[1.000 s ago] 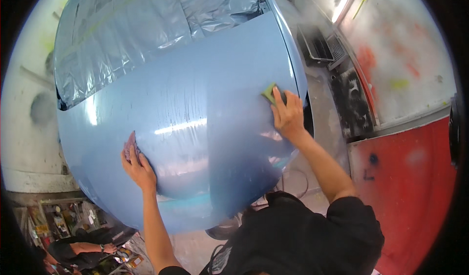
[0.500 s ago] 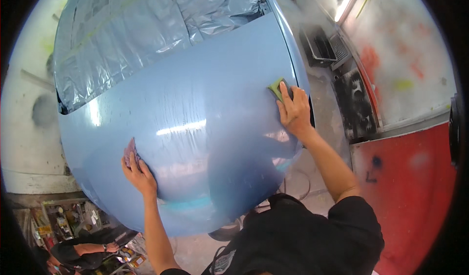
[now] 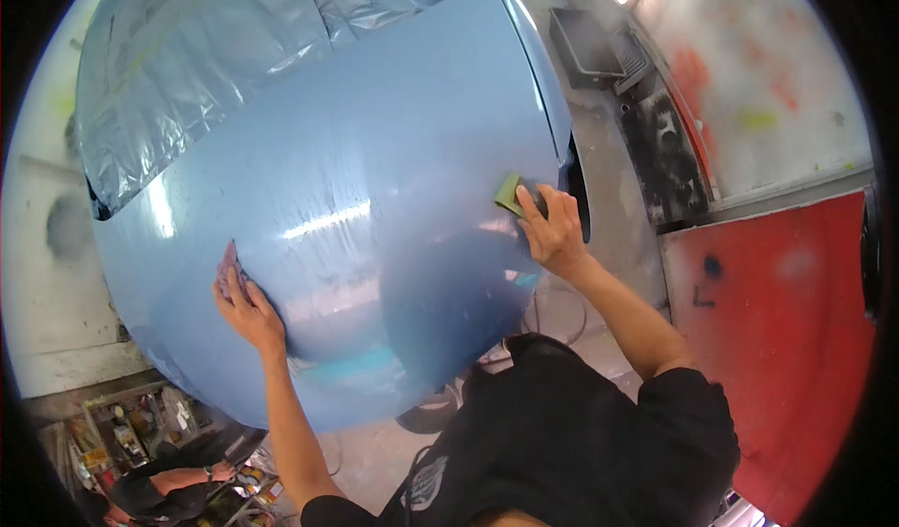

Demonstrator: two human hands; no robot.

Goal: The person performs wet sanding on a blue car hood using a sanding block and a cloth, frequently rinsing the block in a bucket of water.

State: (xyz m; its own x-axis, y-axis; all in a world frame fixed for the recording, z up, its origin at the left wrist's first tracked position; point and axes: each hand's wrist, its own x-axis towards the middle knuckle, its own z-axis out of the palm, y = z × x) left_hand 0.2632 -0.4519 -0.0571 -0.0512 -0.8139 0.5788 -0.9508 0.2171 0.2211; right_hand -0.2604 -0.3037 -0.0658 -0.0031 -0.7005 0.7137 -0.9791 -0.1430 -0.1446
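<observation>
A blue car hood (image 3: 375, 143) with wet streaks and drops fills the middle of the view. My right hand (image 3: 554, 232) grips a green sanding pad (image 3: 508, 195) with a dark backing and presses it on the hood's right part, near the side edge. On the left part of the hood lies my left hand (image 3: 251, 313), its fingers around a crumpled purple cloth (image 3: 229, 263) that touches the paint.
Shiny plastic sheeting (image 3: 215, 49) covers the car behind the hood. A black crate (image 3: 585, 49) and a red panel (image 3: 777, 340) are at right. At lower left, another person's arm (image 3: 183, 478) shows beside a cluttered shelf (image 3: 122, 433).
My right hand has drawn the sanding pad nearer to me along the hood's right side. The left hand with the cloth has hardly moved on the hood; the whole view has shifted slightly.
</observation>
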